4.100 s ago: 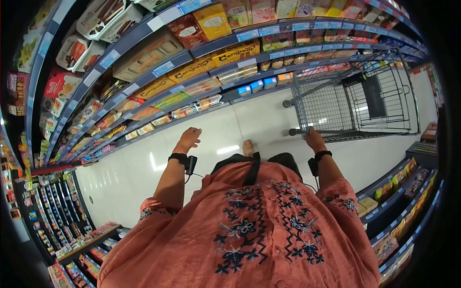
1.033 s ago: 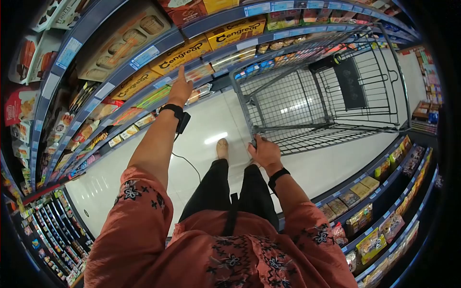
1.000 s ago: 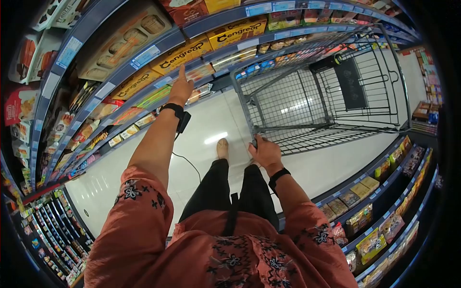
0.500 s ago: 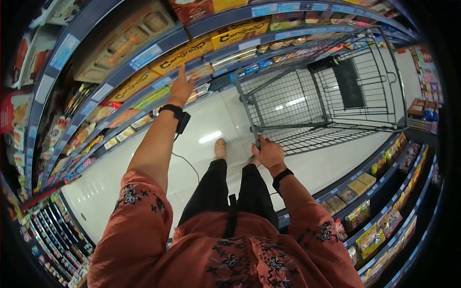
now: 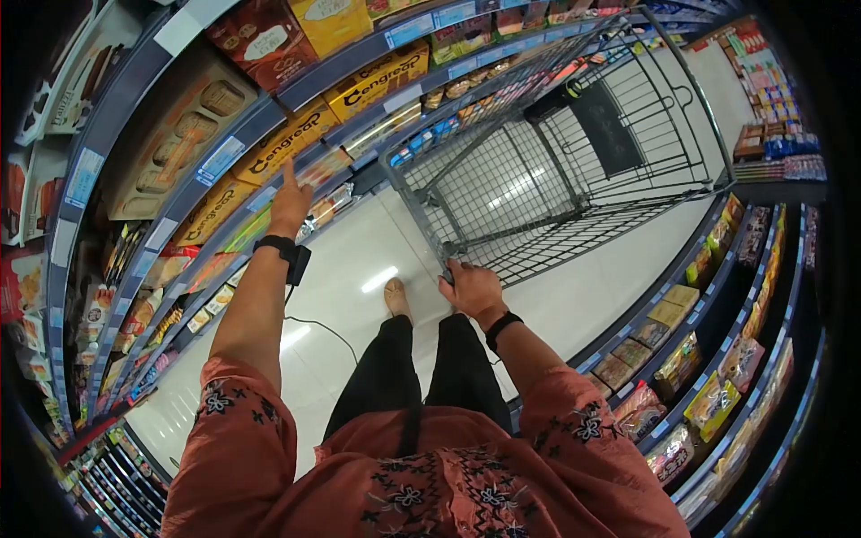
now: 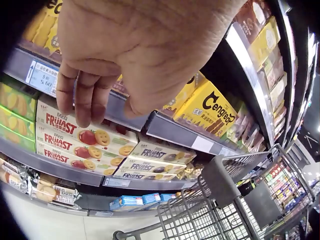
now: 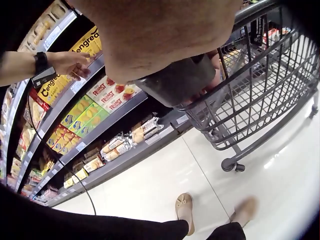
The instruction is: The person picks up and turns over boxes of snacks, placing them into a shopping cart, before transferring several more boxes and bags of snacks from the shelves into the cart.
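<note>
Hands apart now, and the left hand [image 5: 291,204] has come up from over the floor, where it was 4.1 seconds ago, to the shelf [image 5: 199,184]! Its index finger points straight at the yellow Cengreap box [image 5: 282,143], the other fingers loosely bent, nothing pinched. Compared with 0.5 seconds ago that pose holds, but the whole head view has swung, sliding shelf and cart left in it. The box sits in its row, between 2 more yellow boxes, so I'd judge this as singling out, with no grasp made.

Over to the right hand [image 5: 475,291]: curled round the near corner of the shopping cart [image 5: 557,161], keeping it close beside the person.

Now the tricky bits. Fingertip on cardboard, or just short of it? Can't tell. In the left wrist view the pointing finger is lost behind the hand itself, above the white fruit biscuit packs [image 6: 75,135]. In the right wrist view a dark block [image 7: 177,80] hides most of the right fingers, 1 shoe [image 7: 245,210] is blurred, and black corners swallow the shelf ends.
</note>
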